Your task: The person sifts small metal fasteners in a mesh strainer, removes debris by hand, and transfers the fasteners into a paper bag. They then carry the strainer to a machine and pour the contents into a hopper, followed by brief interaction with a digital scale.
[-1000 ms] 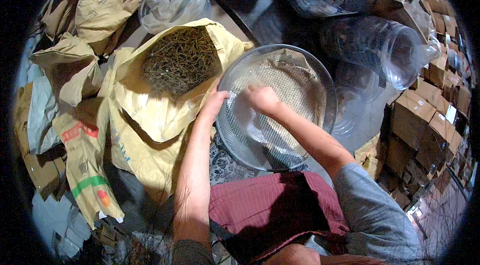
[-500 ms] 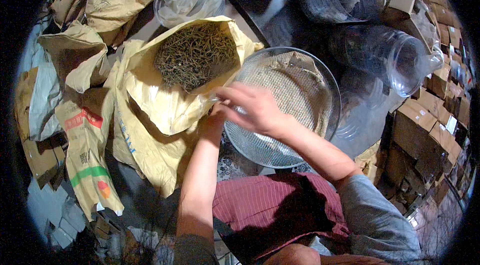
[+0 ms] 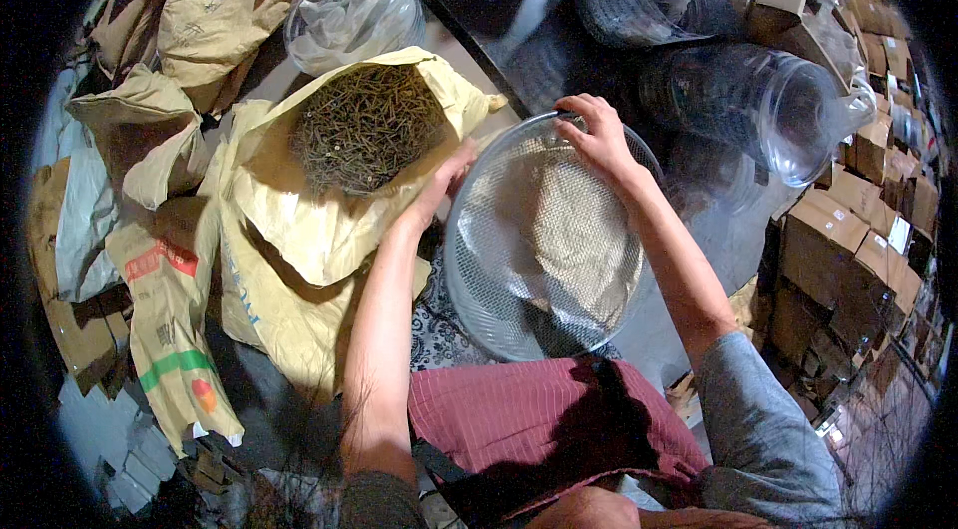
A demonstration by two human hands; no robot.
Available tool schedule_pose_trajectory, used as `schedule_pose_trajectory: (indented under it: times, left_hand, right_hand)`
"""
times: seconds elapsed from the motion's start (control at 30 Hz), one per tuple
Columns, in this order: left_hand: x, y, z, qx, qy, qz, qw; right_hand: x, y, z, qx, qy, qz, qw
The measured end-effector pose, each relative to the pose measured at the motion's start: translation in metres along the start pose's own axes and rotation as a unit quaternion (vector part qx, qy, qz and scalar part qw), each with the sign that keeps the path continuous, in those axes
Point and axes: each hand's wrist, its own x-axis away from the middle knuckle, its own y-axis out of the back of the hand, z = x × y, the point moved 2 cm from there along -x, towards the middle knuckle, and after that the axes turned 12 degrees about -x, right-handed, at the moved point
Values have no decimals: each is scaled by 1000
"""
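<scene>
A round wire-mesh sieve tilts above my lap. My right hand is closed over its far rim, thumb inside and fingers outside. My left hand is at the sieve's left side, between it and a pale yellow sack; its fingers stretch forward, close to the rim. Whether they touch the rim or the sack is unclear. The open sack holds many thin, dark brown dried stems. A pale beige patch shows in the sieve; I cannot tell if it lies in or beneath the mesh.
A clear plastic tub with pale bags stands behind the sack. Large clear plastic jars lie at the far right. Cardboard boxes are stacked along the right. Brown paper sacks and a printed bag line the left.
My hands have come apart from near the sack's edge. The right has moved to the sieve's far rim and taken hold; the left stays by the sack. The sieve has shifted slightly and tilted.
</scene>
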Motion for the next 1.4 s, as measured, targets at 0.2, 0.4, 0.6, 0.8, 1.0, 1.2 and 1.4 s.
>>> schedule_pose_trajectory:
  times: [0.2,0.4,0.6,0.8,1.0,1.2,1.4]
  left_hand:
    - [-31,-27,11,93,17,108,990]
    - [-36,-35,24,138,61,99,984]
    - [-36,-53,0,203,11,96,974]
    - [-44,-48,18,167,2,91,982]
    - [-56,-37,26,26,18,78,996]
    - [-45,-47,16,53,38,-49,997]
    - [-36,-52,0,57,12,3,998]
  right_hand:
    - [16,-8,23,-27,70,-57,996]
    - [51,-8,39,-112,99,-141,979]
    - [55,-70,-10,-73,-151,-68,984]
    - [45,-81,-18,34,-86,-32,995]
    - [47,-71,-10,-23,-62,-70,995]
    - [66,-76,14,-176,-175,-40,968]
    - [68,-84,12,-147,-160,-64,974]
